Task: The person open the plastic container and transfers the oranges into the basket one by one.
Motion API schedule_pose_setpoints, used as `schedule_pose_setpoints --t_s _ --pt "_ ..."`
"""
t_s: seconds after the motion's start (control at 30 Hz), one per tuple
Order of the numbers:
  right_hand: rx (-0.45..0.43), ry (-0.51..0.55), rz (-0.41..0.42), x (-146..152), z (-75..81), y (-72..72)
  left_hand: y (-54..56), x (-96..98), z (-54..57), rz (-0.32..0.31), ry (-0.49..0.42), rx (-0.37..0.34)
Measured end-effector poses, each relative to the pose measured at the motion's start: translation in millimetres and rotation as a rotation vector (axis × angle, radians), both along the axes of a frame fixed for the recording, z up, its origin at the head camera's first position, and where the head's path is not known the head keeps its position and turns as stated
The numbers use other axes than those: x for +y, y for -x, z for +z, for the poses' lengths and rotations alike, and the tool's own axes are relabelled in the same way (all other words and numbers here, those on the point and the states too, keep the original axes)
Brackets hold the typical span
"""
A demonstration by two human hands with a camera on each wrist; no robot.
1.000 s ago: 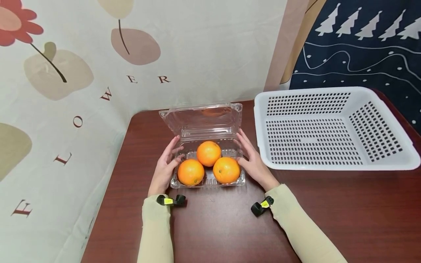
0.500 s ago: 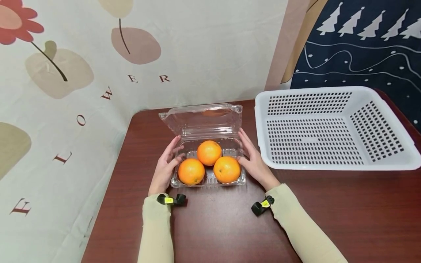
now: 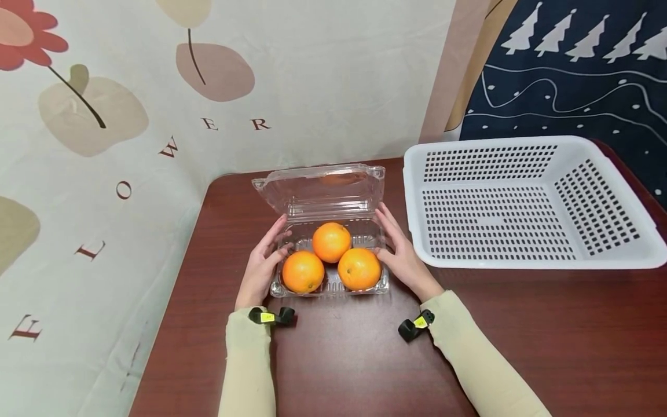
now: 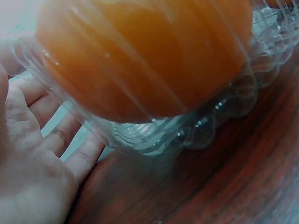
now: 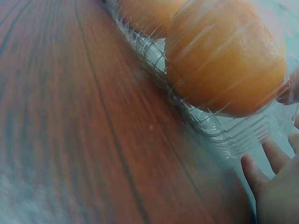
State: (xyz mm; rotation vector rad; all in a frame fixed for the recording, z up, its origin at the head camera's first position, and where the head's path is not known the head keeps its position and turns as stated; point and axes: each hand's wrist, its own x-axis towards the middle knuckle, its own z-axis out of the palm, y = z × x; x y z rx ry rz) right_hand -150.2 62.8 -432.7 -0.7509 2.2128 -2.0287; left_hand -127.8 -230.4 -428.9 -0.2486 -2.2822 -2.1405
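A clear plastic clamshell box (image 3: 330,286) stands on the table with its hinged lid (image 3: 333,191) raised toward the wall. Inside sit three oranges: a rear orange (image 3: 331,242), a front left orange (image 3: 303,272) and a front right orange (image 3: 359,269). My left hand (image 3: 257,269) rests against the box's left side, its fingers extended and spread along the wall in the left wrist view. On the opposite side, my right hand (image 3: 403,260) touches the box with straight, spread fingers (image 5: 254,175). Both thumbs lie at the rim, near the front oranges.
A white perforated plastic basket (image 3: 492,263) stands to the right of the box on the dark red wooden table (image 3: 344,359). Printed cloth (image 3: 333,75) hangs behind and along the table's left side. Each wrist wears a black strap.
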Motion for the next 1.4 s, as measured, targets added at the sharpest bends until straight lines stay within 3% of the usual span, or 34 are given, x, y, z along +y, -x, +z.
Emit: schedule_pose_setpoints --t_s 0.2,0.7,1.2,1.4 --pt "-0.002 -0.01 -0.002 -0.1 2.0 0.0 1.4 0.0 -0.1 -0.009 0.025 0.048" --pt "-0.033 -0.025 0.007 -0.2 -3.3 -4.4 -4.5 -1.3 -8.1 -0.008 0.003 0.016" --pt "-0.04 -0.011 0.011 -0.4 -4.2 1.4 -1.1 -0.6 -3.4 -0.006 0.019 0.041" --pt "-0.039 0.025 0.02 -1.1 0.1 -0.3 -1.4 0.3 0.8 0.013 0.027 -0.041"
